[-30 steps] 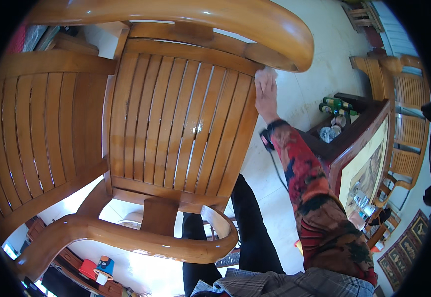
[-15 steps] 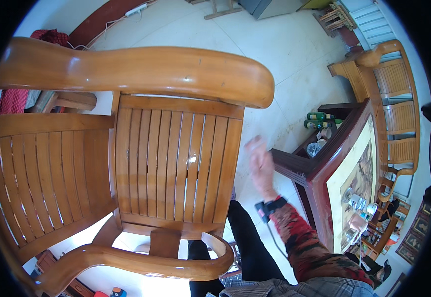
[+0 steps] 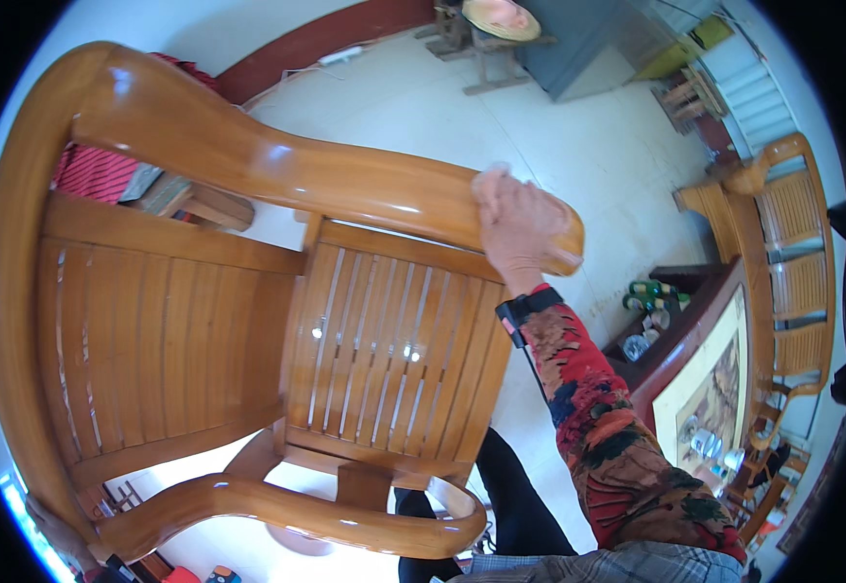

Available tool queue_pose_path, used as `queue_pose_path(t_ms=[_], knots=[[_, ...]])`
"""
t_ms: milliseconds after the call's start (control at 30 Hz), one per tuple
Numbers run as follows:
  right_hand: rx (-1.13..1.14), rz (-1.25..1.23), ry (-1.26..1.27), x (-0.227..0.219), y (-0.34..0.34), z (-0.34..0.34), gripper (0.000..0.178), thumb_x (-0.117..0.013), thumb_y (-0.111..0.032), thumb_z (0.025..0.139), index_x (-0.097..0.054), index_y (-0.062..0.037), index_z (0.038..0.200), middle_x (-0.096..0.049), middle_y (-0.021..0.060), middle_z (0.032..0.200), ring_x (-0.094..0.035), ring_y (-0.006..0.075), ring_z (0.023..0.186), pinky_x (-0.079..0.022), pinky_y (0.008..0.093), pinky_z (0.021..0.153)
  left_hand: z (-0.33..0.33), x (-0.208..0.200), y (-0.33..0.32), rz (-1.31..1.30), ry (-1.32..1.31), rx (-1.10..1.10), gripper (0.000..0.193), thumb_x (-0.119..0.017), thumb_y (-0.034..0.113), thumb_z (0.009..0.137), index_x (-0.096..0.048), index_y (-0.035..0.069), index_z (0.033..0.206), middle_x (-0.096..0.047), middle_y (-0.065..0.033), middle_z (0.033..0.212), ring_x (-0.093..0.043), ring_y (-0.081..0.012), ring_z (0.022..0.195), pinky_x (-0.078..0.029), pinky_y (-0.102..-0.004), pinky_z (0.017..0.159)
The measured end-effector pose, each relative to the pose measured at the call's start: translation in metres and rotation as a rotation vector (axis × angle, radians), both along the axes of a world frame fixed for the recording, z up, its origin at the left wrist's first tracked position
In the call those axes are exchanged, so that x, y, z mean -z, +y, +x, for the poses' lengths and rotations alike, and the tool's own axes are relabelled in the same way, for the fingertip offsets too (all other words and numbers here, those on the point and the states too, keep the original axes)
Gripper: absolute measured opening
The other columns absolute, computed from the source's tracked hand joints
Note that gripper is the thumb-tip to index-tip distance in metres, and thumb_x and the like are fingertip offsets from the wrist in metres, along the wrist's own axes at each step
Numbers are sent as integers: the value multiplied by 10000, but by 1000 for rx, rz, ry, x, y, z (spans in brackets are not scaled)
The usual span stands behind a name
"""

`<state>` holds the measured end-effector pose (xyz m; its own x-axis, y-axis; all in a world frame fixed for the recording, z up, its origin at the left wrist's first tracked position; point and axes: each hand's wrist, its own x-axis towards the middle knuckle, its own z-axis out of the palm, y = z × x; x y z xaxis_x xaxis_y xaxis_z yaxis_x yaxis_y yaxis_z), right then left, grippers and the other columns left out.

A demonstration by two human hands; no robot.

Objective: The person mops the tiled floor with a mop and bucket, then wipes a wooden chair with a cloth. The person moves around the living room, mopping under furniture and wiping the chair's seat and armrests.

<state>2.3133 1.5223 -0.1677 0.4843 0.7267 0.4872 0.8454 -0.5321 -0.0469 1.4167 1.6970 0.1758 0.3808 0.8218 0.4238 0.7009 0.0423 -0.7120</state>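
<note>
A glossy wooden armchair (image 3: 399, 350) with slatted seat and back fills the left and middle. My right hand (image 3: 520, 222) lies over the front end of its far armrest (image 3: 365, 185), fingers bent round the wood and somewhat blurred. The sleeve is red and floral, with a black band at the wrist. At the lower left rim, my left hand (image 3: 54, 536) is partly in view, against the outer corner where the chair back meets the near armrest (image 3: 277, 500). Its fingers are dim and mostly hidden.
Right of the chair stands a dark red table (image 3: 680, 335), green bottles (image 3: 651, 296) on its lower shelf. A wooden bench (image 3: 797, 277) lines the right side. A stool with a straw hat (image 3: 501, 19) and a grey cabinet (image 3: 578, 58) stand at the back. My legs (image 3: 520, 496) are below.
My right hand has moved from beside the seat up onto the far armrest. The view has shifted, showing more of the chair back. My left hand has come into view at lower left.
</note>
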Motion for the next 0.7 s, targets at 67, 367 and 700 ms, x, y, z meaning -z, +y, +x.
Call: queue_pose_path(t_ms=[67, 367, 700], knots=[[-28, -2, 130, 3, 61, -34, 565, -581, -308, 852, -486, -35, 1337, -565, 141, 1181, -485, 362, 1177, -382, 533, 959, 15, 1, -6, 60, 50, 75, 377, -392, 81, 1001, -432, 50, 1375, -493, -167, 1342, -508, -316, 1224, -419, -373, 1031], [-433, 701, 1288, -109, 316, -222, 572, -407, -357, 962, -386, 0, 1409, -436, 205, 1410, -366, 400, 1314, -284, 460, 1105, 106, 2, -23, 0, -890, -3, 395, -369, 346, 1047, -536, 1, 1139, -583, -150, 1045, -555, -288, 962, -414, -356, 917], [-545, 732, 412, -115, 322, -251, 587, -604, -316, 883, -443, -2, 1352, -387, 237, 1404, -270, 472, 1354, -253, 516, 1107, 120, -2, -23, -12, -912, -69, 437, -341, 391, 1047, -545, 14, 1131, -575, -129, 1028, -543, -262, 956, -407, -342, 919]])
